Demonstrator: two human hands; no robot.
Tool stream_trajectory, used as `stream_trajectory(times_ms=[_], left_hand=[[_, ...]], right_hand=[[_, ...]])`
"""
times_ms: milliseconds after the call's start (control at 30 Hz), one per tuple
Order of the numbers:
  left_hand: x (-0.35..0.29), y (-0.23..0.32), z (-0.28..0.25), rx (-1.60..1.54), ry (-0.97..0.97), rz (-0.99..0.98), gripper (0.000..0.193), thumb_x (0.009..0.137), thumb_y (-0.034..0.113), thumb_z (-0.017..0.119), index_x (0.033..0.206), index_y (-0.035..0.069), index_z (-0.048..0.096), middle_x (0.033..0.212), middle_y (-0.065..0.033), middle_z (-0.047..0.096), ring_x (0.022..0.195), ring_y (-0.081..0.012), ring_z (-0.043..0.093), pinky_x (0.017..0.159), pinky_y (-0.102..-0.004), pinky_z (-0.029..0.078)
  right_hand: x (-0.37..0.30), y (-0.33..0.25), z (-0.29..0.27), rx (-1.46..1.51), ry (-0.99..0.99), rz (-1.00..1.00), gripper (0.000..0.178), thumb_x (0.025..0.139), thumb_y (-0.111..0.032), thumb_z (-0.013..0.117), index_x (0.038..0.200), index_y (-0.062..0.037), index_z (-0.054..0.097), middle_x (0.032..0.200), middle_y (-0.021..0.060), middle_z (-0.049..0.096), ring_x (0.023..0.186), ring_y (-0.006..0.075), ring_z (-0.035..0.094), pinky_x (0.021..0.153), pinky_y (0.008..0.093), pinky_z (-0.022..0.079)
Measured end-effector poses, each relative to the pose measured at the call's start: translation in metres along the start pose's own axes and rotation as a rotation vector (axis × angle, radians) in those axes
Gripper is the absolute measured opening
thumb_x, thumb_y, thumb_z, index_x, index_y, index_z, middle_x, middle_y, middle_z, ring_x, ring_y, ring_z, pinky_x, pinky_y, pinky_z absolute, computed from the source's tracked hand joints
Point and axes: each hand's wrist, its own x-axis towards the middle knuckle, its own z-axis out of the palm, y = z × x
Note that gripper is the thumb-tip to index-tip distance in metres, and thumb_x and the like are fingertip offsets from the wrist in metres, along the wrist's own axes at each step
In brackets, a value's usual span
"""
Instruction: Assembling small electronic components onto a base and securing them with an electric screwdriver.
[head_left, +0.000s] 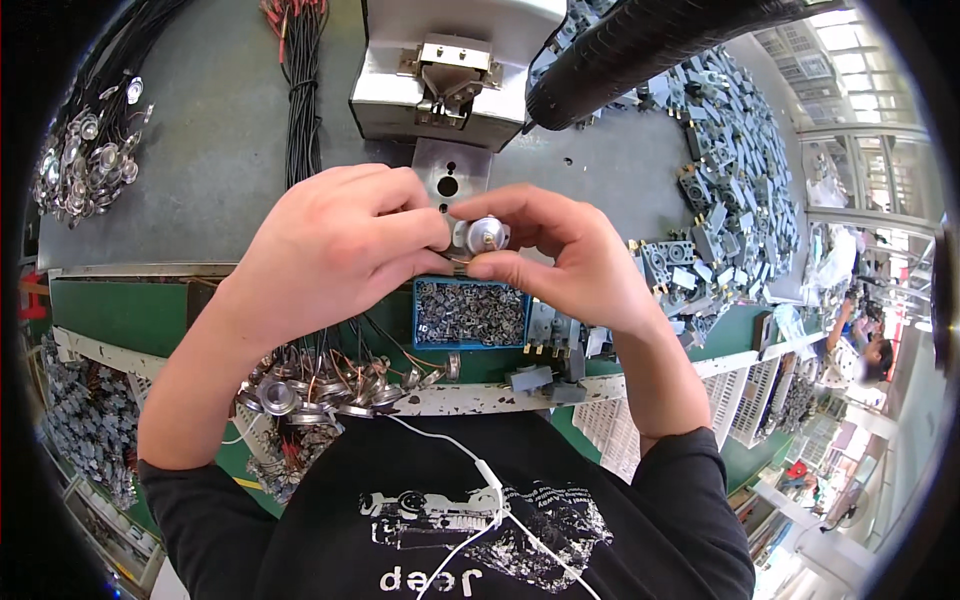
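Between thumb and forefinger, my right hand (570,255) grips a small round silver metal part (487,235) with a raised centre. My left hand (350,235) is closed in a pinch at the part's left side, where a thin copper-coloured wire shows. Its fingertips hide what exactly they hold. Just below both hands sits a blue tray (417,322) full of small metal pieces. Beyond them stands a pale machine (390,100) with a metal bracket, and a flat steel plate with holes (428,165) extends toward my hands.
Grey plastic-and-metal parts (735,170) are heaped at the right. Cabled round metal parts (325,380) hang along the near edge, and another cluster (88,165) lies far left. A black cable bundle (303,110) runs along the bench. A thick black hose (640,60) reaches in overhead.
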Motion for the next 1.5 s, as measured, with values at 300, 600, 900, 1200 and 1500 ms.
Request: stream_trajectory(times_ms=[300, 600, 900, 1200, 1500], left_hand=[[0.001, -0.001, -0.003, -0.002, -0.106, 0.033, 0.021, 0.068, 0.011, 0.084, 0.08, 0.007, 0.067, 0.081, -0.004, 0.058, 0.078, -0.0253, 0.061, 0.069, -0.0389, 0.049], [0.001, -0.004, -0.002, -0.078, -0.105, 0.024, 0.018, 0.073, 0.009, 0.082, 0.085, 0.007, 0.068, 0.084, -0.0055, 0.061, 0.083, -0.0255, 0.063, 0.072, -0.0375, 0.051], [-0.004, -0.014, 0.0, -0.207, 0.038, -0.025, 0.02, 0.076, -0.003, 0.079, 0.093, 0.008, 0.076, 0.085, -0.0053, 0.066, 0.079, -0.0238, 0.066, 0.069, -0.0354, 0.053], [-0.004, -0.019, 0.005, -0.281, -0.006, 0.013, 0.025, 0.072, -0.008, 0.078, 0.091, 0.008, 0.077, 0.089, -0.0022, 0.064, 0.082, -0.021, 0.064, 0.069, -0.0332, 0.05], [-0.003, -0.033, 0.008, -0.246, -0.209, 0.249, 0.018, 0.075, 0.004, 0.076, 0.09, 0.014, 0.075, 0.091, 0.0018, 0.067, 0.088, -0.02, 0.064, 0.078, -0.035, 0.049]], right_hand=[[0.012, -0.003, -0.016, 0.013, -0.26, 0.188, 0.037, 0.088, -0.011, 0.083, 0.122, -0.0033, 0.072, 0.088, -0.0001, 0.072, 0.075, 0.0035, 0.061, 0.068, 0.0244, 0.051], [0.009, 0.002, -0.018, -0.086, -0.292, 0.14, 0.035, 0.092, -0.013, 0.08, 0.123, -0.0008, 0.071, 0.103, 0.006, 0.076, 0.084, 0.0101, 0.067, 0.077, 0.0268, 0.055], [-0.009, 0.018, 0.007, 0.486, 0.007, 0.089, 0.042, 0.098, -0.009, 0.071, 0.137, 0.0046, 0.06, 0.113, 0.0131, 0.073, 0.105, 0.021, 0.073, 0.095, 0.0349, 0.06], [0.001, 0.024, -0.006, 0.517, -0.118, 0.161, 0.04, 0.101, -0.009, 0.066, 0.137, 0.0055, 0.058, 0.111, 0.0145, 0.073, 0.097, 0.02, 0.074, 0.089, 0.0332, 0.061], [0.063, 0.03, -0.019, 0.362, -0.714, 0.234, 0.023, 0.1, -0.001, 0.067, 0.115, 0.0009, 0.05, 0.101, 0.0108, 0.071, 0.089, 0.0157, 0.073, 0.077, 0.0278, 0.06]])
